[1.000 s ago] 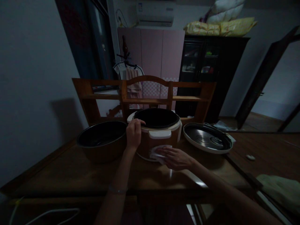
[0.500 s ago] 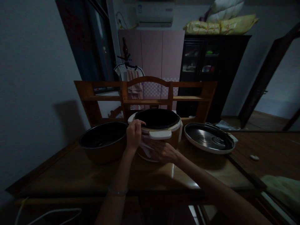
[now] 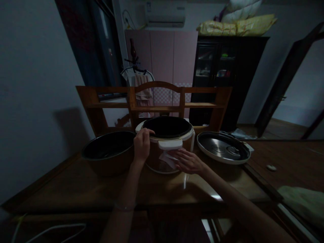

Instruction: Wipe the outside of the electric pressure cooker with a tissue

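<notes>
An open rice cooker (image 3: 154, 159) with a brown body and white rim stands on the wooden table (image 3: 76, 185). My left hand (image 3: 141, 145) grips its rim on the left side, fingers curled over the edge. My right hand (image 3: 188, 162) lies flat against the cooker's front, pressing a white cloth (image 3: 167, 158) onto the body just under the white latch.
The dark inner pot (image 3: 108, 150) sits left of the cooker. The cooker's lid (image 3: 222, 152) lies upside down to the right. A wooden shelf unit (image 3: 154, 101) stands behind. A small white object (image 3: 271, 167) and a pale green cloth (image 3: 301, 199) lie at the right.
My right hand slid the cloth left across the cooker's front, then back right and a little higher. My left hand stayed on the rim.
</notes>
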Action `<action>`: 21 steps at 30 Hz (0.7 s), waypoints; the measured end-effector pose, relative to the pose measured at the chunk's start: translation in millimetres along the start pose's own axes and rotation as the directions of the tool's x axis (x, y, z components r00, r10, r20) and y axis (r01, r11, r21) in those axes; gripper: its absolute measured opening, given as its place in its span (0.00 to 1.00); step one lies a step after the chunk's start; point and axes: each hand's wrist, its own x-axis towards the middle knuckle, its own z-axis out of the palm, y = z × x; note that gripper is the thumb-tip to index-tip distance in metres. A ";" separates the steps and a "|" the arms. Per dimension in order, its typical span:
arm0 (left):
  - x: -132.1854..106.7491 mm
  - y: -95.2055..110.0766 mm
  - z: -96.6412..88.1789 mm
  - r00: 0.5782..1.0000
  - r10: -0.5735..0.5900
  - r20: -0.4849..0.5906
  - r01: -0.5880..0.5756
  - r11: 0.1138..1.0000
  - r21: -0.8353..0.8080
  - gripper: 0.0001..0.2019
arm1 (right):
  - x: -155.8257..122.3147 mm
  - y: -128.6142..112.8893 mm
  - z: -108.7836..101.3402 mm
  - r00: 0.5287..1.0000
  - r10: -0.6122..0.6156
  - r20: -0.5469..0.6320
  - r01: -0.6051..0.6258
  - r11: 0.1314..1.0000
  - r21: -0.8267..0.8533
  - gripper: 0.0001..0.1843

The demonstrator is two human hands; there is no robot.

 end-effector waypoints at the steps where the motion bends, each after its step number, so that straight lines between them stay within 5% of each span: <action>1: -0.2 0.4 -0.1 1.000 -0.002 0.000 0.002 1.000 -0.002 0.23 | -5.0 0.9 -0.2 1.000 0.009 -0.001 -0.009 1.000 -0.014 0.22; 16: -0.5 -0.6 0.1 1.000 -0.019 -0.009 0.020 1.000 0.019 0.23 | -33.0 -13.5 0.6 0.925 0.364 -0.106 -0.350 0.928 0.131 0.31; 21: -0.6 0.1 -0.8 1.000 -0.019 0.001 0.019 1.000 0.020 0.23 | -35.7 -18.4 -3.6 0.854 0.506 -0.120 -0.472 0.851 0.231 0.30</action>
